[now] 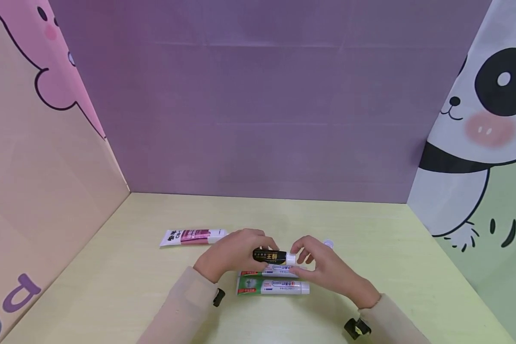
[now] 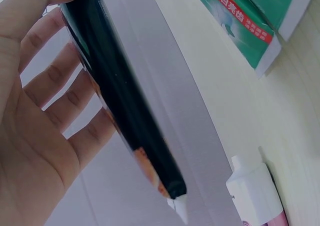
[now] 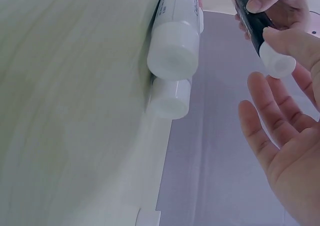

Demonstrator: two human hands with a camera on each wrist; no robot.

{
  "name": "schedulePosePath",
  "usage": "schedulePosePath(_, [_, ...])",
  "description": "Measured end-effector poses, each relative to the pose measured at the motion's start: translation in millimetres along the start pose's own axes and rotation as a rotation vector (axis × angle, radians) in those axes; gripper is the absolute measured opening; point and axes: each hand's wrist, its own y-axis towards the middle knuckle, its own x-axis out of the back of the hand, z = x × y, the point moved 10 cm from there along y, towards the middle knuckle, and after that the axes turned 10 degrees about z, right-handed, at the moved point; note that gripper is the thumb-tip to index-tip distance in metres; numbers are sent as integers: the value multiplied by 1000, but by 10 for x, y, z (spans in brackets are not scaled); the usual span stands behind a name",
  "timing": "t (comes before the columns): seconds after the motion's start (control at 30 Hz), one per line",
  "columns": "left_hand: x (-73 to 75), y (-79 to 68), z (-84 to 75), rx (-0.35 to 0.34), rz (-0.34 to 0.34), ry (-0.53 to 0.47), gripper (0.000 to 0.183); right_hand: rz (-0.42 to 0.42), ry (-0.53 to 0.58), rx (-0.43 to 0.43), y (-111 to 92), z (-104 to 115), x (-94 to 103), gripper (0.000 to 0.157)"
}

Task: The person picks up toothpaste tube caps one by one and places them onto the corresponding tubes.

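My left hand (image 1: 241,251) grips a black toothpaste tube (image 1: 270,256) with gold lettering and a white cap (image 1: 291,258), thumb against one side. In the left wrist view the dark tube (image 2: 120,91) slants down across the fingers. My right hand (image 1: 327,267) is at the capped end, its thumb and fingers spread around the cap. The right wrist view shows that thumb overlapping the tube beside the white cap (image 3: 277,61), other fingers loosely bent. Below the held tube, two green-and-white toothpaste tubes (image 1: 284,287) lie side by side, caps to the right.
A pink-and-white toothpaste tube (image 1: 195,236) lies at the back left of the pale wooden table (image 1: 163,296). Behind my right hand a small white round piece (image 1: 328,243) shows. A purple panel (image 1: 266,119) stands at the back, with printed panels at both sides.
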Motion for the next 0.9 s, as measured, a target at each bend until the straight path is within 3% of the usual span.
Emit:
schedulePosePath(0.27, [10,-3,-14,-3,-6,-8,30,-7,-41,17,16,-3,-5,34])
schedulePosePath(0.67, [11,-6,0,13,-1,-21,28,12,-48,-79,14,-98,-16,16])
schedulePosePath(0.9, [11,-3,3,18,3,-19,29,51,-21,-130,26,-173,-53,13])
